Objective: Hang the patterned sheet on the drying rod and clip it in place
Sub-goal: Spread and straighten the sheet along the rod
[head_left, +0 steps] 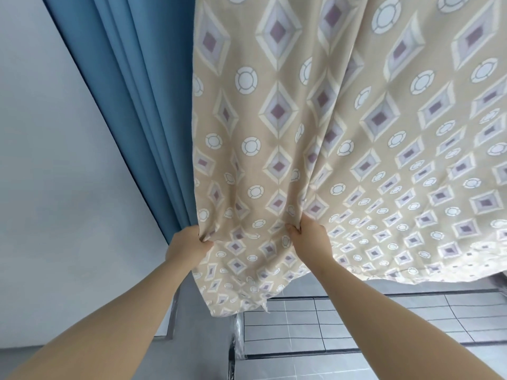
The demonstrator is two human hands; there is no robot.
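Gripping the patterned sheet [301, 119] low down with both hands, you stood close under it.

Layout, left to right: white wall [41, 133], blue curtain [131, 91] in long folds, then the sheet, which hung from somewhere above the top of the view and filled the rest.

Grip: your left hand [189, 244] was clenched on the sheet's left side edge, with cloth bunched in the fist. Your right hand [308, 234] pinched a fold further in, thumb and fingers closed on fabric. The cloth between the two hands lay creased. The hem hung below both hands, over a grey tiled surface [356, 319].

Risks (judgement):
- No clip was in evidence, so a hard downward tug would likely drag the sheet off its support.
- An uneven pull, one hand stronger than the other, could skew it and leave one side long.
- The left edge sat just beside the curtain, and the two could catch or overlap.
- Letting go with creases set would leave folds that dry slowly.

Not visible: the drying rod, any clips, and the sheet's top edge all lay out of frame. The right side of the sheet was cut off. Whether the sheet was draped evenly, you could not tell.
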